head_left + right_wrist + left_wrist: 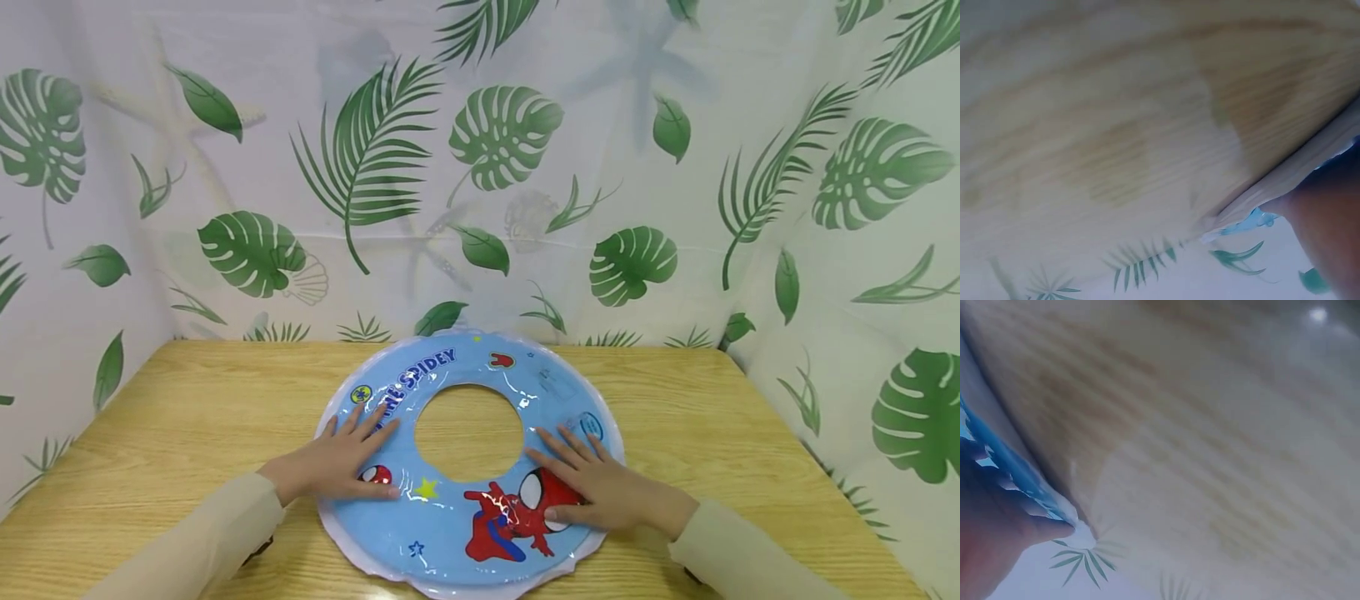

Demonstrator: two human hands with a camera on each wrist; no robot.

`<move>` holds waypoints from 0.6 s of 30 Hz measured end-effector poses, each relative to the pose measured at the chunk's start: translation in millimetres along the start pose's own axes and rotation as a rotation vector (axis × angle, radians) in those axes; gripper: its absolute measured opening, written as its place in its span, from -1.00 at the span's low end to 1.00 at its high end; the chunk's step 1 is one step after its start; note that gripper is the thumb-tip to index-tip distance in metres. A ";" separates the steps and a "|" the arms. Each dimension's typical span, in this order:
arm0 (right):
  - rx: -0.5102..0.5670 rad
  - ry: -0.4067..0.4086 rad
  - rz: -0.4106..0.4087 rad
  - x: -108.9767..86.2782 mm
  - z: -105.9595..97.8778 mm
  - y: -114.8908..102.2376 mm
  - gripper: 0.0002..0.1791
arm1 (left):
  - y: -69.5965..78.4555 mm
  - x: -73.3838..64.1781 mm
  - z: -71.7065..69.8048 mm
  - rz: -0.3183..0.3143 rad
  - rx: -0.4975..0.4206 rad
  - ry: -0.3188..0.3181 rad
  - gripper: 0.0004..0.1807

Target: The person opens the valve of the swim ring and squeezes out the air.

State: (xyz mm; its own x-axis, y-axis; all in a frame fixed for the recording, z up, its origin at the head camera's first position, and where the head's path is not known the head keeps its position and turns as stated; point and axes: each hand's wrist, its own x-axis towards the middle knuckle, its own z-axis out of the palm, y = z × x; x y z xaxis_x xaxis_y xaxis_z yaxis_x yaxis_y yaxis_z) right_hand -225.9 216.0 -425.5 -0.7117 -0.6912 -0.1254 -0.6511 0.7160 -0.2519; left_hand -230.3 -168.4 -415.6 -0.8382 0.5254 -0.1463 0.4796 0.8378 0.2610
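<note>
A blue swim ring (pixel 450 533) with a pale rim, Spidey lettering and a red-and-blue cartoon figure lies flat on the wooden table. My left hand (pixel 341 462) rests on its left side, fingers spread over the lettering and thumb pointing inward. On the opposite side, my right hand (pixel 592 483) lies with spread fingers, partly covering the figure's head. In the left wrist view the ring's edge (pixel 1022 469) shows beside the left hand (pixel 991 531). The right wrist view catches the ring's edge (pixel 1291 175) and part of the right hand (pixel 1329 212), its fingers mostly hidden.
The light wooden table (pixel 225 392) extends on both sides of the ring, and its top shows through the ring's hole. White cloth (pixel 525 267) printed with green leaves stands behind the table and along both sides.
</note>
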 end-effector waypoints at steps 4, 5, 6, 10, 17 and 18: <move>0.015 -0.004 0.009 -1.4 -2.0 4.6 -0.16 | 3.8 -1.0 2.2 -0.021 0.036 -0.020 0.08; 0.020 -0.004 0.012 -1.6 -2.6 5.6 -0.16 | 5.2 -0.7 2.4 -0.025 0.040 -0.023 0.08; 0.022 -0.001 0.013 -1.9 -3.1 6.5 -0.17 | 6.5 -0.3 2.5 -0.031 0.043 -0.025 0.08; 0.022 0.006 0.016 -2.6 -3.4 10.0 -0.18 | 10.1 1.0 3.0 -0.043 0.051 -0.025 0.08; 0.014 0.042 0.002 -2.3 -6.4 7.4 -0.20 | 6.9 1.3 6.4 -0.053 0.043 -0.014 0.08; 0.003 0.057 -0.007 -2.0 -7.7 6.3 -0.21 | 6.5 0.3 6.4 -0.052 0.039 -0.007 0.08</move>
State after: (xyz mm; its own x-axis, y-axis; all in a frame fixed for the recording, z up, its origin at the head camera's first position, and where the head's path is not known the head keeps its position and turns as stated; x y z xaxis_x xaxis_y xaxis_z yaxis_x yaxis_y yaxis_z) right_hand -230.6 222.7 -419.4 -0.7207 -0.6897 -0.0691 -0.6556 0.7107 -0.2551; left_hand -225.7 -161.9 -420.0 -0.8605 0.4818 -0.1655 0.4452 0.8691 0.2154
